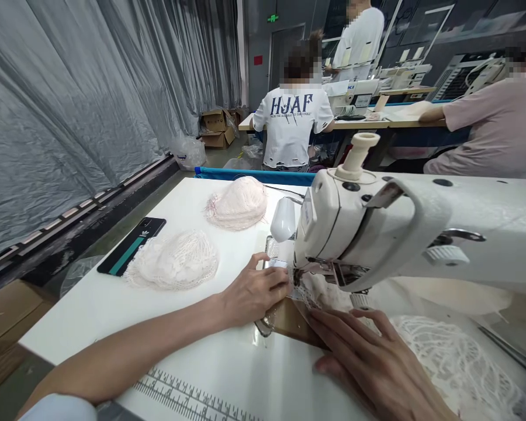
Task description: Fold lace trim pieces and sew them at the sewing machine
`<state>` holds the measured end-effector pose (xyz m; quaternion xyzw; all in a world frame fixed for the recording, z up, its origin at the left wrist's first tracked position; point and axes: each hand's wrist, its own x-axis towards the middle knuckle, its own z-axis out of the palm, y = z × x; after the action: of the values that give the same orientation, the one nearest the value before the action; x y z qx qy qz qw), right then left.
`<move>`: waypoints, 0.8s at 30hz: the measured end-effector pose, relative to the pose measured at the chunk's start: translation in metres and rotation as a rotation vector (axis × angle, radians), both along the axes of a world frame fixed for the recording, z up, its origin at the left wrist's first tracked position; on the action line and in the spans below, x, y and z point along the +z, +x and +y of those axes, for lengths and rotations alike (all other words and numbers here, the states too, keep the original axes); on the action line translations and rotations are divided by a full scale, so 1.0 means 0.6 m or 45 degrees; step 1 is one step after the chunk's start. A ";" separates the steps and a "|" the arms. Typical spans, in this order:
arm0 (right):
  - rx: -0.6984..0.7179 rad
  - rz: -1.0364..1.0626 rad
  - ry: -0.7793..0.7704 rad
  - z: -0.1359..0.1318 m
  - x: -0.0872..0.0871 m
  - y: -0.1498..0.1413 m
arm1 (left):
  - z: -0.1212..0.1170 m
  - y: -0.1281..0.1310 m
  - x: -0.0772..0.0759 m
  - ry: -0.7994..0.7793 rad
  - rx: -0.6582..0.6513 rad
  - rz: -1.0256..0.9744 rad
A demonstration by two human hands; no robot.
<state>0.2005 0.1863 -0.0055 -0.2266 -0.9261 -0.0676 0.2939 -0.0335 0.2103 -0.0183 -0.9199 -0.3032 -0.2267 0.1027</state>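
A white sewing machine (pixel 377 222) stands on the white table (pixel 201 362). Under its needle lies a piece of white lace fabric (pixel 324 292) on a brown cardboard piece (pixel 289 321). My left hand (pixel 254 289) rests left of the needle, fingers curled and pinching the lace edge. My right hand (pixel 372 356) lies flat with fingers stretched out, pressing on the lace and the cardboard in front of the machine. More lace (pixel 456 356) spreads out to the right.
Two stacks of pale lace cups (pixel 239 203) (pixel 173 260) and a black phone (pixel 131 245) lie on the table's left. A ruler strip (pixel 188 394) runs along the front edge. Other people sit at machines behind. A plastic curtain (pixel 92 88) hangs left.
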 end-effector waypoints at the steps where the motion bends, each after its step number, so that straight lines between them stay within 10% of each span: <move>1: -0.016 -0.018 0.014 0.001 -0.003 0.000 | 0.002 -0.001 0.001 -0.014 0.020 -0.004; 16: -0.328 -0.315 0.193 0.023 -0.005 -0.026 | -0.033 -0.010 0.029 -0.151 0.214 -0.066; 24: 0.125 -0.033 -1.020 -0.068 0.099 0.004 | -0.133 -0.035 0.073 -0.952 0.062 -0.305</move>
<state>0.2032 0.1456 0.0540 -0.2779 -0.8926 0.3099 0.1734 -0.0544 0.1307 0.0255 -0.8535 -0.3963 -0.2038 -0.2701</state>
